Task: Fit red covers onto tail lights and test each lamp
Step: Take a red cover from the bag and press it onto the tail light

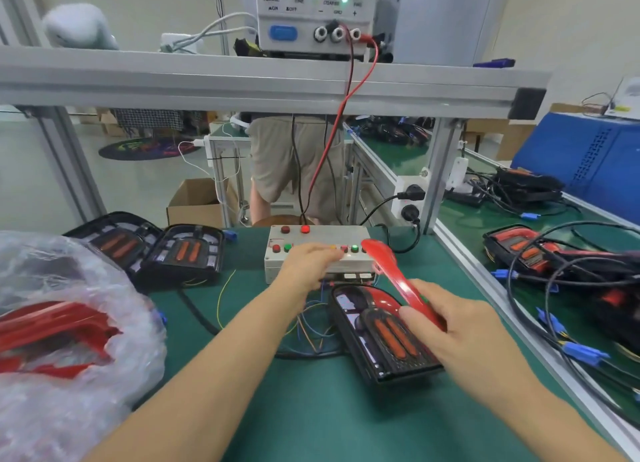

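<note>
A black tail light (pixel 377 340) with orange lamp strips lies on the green mat in front of me, wires running from it to a white test box (pixel 315 254) with red and green buttons. My right hand (pixel 453 323) grips a red cover (pixel 391 271), held tilted on edge above the lamp's right side. My left hand (pixel 308 261) reaches over the box's front, fingers extended onto its button row; its fingertips are blurred. Two more uncovered tail lights (pixel 187 254) lie at the back left.
A clear plastic bag (pixel 69 340) of red covers fills the left. Finished lamps and tangled cables with blue plugs (pixel 561 264) lie beyond the aluminium rail on the right. A power supply (pixel 311 15) stands on the shelf above. A person stands behind the bench.
</note>
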